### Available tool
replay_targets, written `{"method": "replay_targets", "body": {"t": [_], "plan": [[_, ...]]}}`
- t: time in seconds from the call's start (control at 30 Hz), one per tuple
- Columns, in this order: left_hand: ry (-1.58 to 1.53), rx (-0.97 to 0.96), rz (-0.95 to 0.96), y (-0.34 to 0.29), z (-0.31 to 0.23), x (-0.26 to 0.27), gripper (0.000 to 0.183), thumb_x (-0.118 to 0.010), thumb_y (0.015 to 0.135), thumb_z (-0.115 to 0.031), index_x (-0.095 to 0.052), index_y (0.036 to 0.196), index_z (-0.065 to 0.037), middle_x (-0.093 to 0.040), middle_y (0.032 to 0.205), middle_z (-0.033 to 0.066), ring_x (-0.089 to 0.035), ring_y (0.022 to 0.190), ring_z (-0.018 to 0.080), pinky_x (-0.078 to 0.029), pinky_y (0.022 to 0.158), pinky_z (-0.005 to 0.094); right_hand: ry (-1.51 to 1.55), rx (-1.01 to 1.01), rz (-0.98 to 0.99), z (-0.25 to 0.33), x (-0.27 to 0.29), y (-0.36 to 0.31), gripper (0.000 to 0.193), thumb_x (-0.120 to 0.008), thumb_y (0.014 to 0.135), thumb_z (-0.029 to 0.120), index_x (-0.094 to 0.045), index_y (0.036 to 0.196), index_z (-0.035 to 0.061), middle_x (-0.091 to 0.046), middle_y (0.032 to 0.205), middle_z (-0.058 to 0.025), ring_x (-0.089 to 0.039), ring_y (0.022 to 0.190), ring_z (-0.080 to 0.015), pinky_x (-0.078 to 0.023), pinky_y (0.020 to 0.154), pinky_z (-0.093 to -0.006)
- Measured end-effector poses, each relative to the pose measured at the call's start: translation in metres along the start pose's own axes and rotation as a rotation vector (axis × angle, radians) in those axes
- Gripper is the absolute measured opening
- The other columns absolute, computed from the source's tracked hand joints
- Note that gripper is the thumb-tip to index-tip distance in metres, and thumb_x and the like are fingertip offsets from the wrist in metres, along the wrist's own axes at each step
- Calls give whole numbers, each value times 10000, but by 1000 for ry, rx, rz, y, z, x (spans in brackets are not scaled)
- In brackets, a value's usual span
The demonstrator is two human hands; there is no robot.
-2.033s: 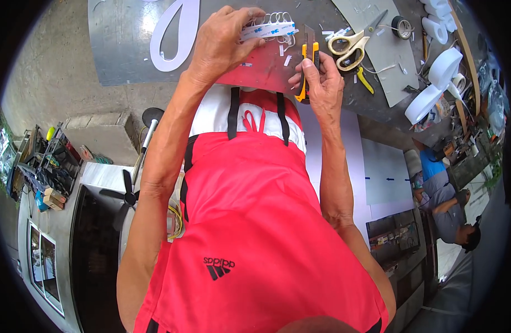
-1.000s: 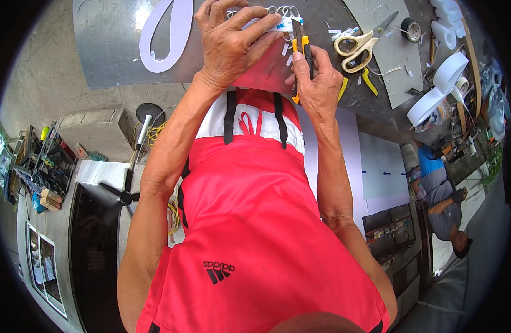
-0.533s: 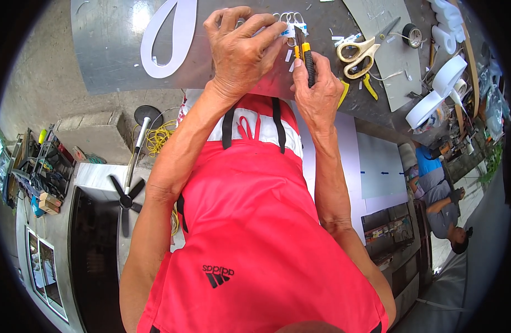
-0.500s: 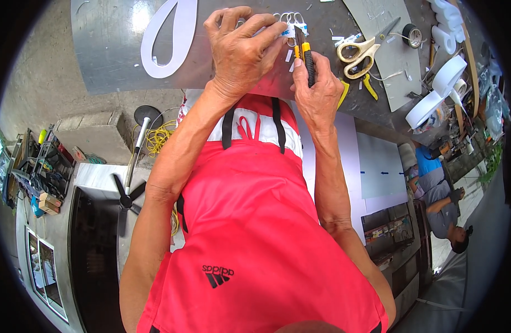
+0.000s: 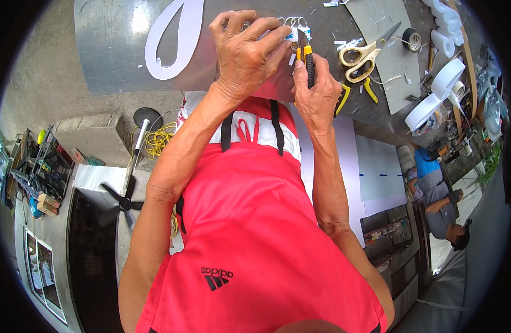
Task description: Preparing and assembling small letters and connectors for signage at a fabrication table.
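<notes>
My left hand (image 5: 247, 58) is bent over the table's near edge, with its fingertips pressed on a row of small white and blue tags (image 5: 306, 33) that have thin metal rings (image 5: 302, 22). Part of the row lies hidden under those fingers. In my right hand (image 5: 317, 94) is a utility knife (image 5: 309, 67) with a black and yellow handle. Its blade points away from me and lies over the tags, close to the left fingertips. Small white scraps are scattered beside the knife.
Right of my hands lie cream-handled scissors (image 5: 357, 62), yellow-handled pliers (image 5: 370, 90), black tape (image 5: 412, 40) and white rolls (image 5: 425, 111). A looped white strip (image 5: 153, 53) rests on the grey table (image 5: 114, 66) at left. Another person (image 5: 436, 194) is at far right.
The table and everything on it sit slightly lower and further right in view. Both hands keep nearly the same grip, the knife still at the tags. The fan blades have turned.
</notes>
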State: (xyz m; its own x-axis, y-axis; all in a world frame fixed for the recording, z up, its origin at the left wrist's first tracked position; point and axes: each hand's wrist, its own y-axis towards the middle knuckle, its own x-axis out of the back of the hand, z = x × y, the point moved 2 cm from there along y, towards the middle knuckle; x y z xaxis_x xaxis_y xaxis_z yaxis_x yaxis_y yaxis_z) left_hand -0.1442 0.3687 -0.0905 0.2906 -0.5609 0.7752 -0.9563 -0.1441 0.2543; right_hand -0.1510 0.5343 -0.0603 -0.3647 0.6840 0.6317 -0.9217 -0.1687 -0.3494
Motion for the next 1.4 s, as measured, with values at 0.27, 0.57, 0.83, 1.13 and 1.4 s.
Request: {"method": "replay_targets", "body": {"t": [0.27, 0.57, 0.83, 1.13, 1.4], "plan": [[-21, 14, -15, 1, 1, -2, 261, -854, 728, -286, -784, 977, -250, -700, 994, -108, -565, 1019, 170, -313, 968, 391, -268, 124, 11, 27, 9, 6, 127, -667, 902, 63, -581, 967, -4, -653, 768, -189, -671, 650, -387, -510, 558, -457], [-42, 62, -11, 0, -1, -2, 263, -852, 721, -284, -787, 973, -244, -702, 996, -100, -565, 1018, 173, -319, 972, 400, -360, 109, 34, 37, 10, -1, 135, -665, 899, 65, -554, 912, -11, -652, 773, -205, -678, 666, -402, -514, 557, -469], [-59, 60, -10, -1, 2, 0, 283, -860, 718, -266, -787, 989, -233, -701, 1000, -95, -570, 1019, 174, -323, 973, 391, -316, 102, 71, 33, 18, -11, 161, -671, 880, 23, -584, 1004, -34, -655, 795, -208, -669, 661, -410, -512, 572, -467], [-114, 42, -13, 1, 5, 1, 275, -856, 716, -223, -777, 980, -218, -698, 1012, -79, -581, 1027, 178, -331, 963, 374, -189, 147, 31, 36, 16, 2, 165, -667, 883, 7, -596, 1027, -34, -640, 779, -213, -660, 664, -392, -502, 573, -452], [-109, 42, -19, -1, 6, 0, 279, -844, 712, -193, -771, 980, -219, -692, 1003, -84, -582, 1029, 177, -328, 973, 383, -189, 126, 44, 34, 12, 5, 169, -671, 883, 10, -600, 1030, -34, -654, 793, -215, -674, 666, -385, -516, 570, -438]]}}
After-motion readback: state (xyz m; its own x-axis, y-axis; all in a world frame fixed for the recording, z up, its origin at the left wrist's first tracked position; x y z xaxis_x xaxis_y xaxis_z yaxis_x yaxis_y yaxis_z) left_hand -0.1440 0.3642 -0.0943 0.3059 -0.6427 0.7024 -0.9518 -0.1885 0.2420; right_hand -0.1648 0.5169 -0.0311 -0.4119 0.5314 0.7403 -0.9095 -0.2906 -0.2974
